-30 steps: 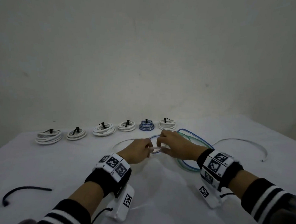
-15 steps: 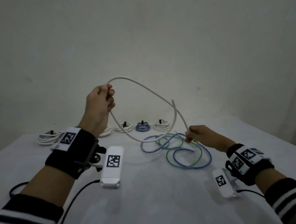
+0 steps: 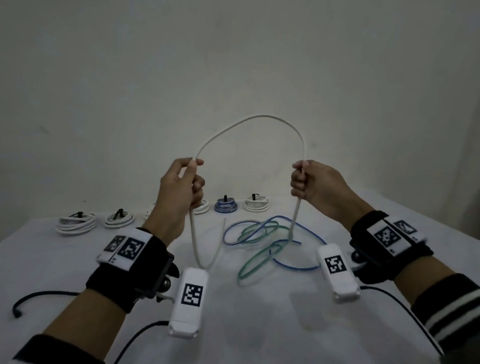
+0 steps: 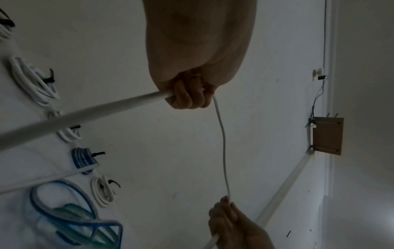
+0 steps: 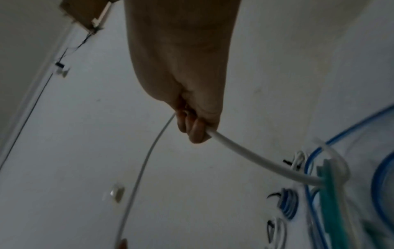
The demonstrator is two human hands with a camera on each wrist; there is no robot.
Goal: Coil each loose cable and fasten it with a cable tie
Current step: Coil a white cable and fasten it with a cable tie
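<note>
Currently the white cable (image 3: 253, 121) is held above the table (image 3: 253, 335), arching between both hands. The left hand (image 3: 181, 190) grasps one side of the arch in a closed grip; the cable's tail hangs below it to the table. The right hand (image 3: 316, 188) grasps the other side likewise, its tail dropping onto the loose blue cable (image 3: 293, 264) and green cable (image 3: 252, 262) near the table's centre. Six tied coils (image 3: 77, 222) sit in a row along the far edge. A black cable (image 3: 32, 296) lies at the near left edge.
</note>
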